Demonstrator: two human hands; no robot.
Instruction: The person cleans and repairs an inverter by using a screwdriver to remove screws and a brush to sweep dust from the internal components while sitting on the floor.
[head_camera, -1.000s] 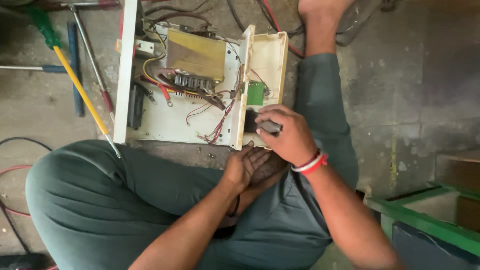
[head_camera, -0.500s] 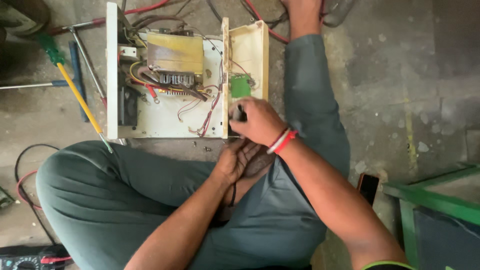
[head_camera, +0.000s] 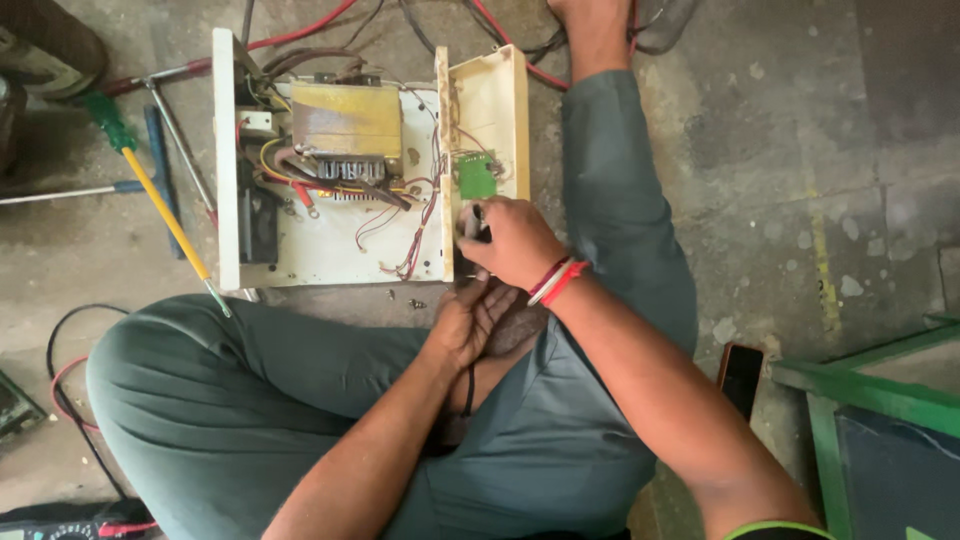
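An opened white electrical box (head_camera: 330, 255) lies on the concrete floor between my legs, with a yellow transformer (head_camera: 345, 120), coloured wires and a small green circuit board (head_camera: 477, 177) on its upright front panel (head_camera: 490, 100). My right hand (head_camera: 512, 243) is closed around a small dark part or tool (head_camera: 477, 220) at the lower edge of that panel, just below the green board. My left hand (head_camera: 472, 320) rests cupped under the right hand, on my foot, near the box's front edge. What the left hand holds is hidden.
A green-and-yellow screwdriver (head_camera: 160, 195) and metal rods (head_camera: 175, 130) lie left of the box. Red and black cables (head_camera: 300, 30) run behind it. A dark phone (head_camera: 740, 375) lies by my right thigh. A green metal frame (head_camera: 870, 400) stands at lower right.
My view has shifted so the box sits higher and further left in frame. My right hand has stayed on the small dark part at the front panel; my left hand remains beneath it.
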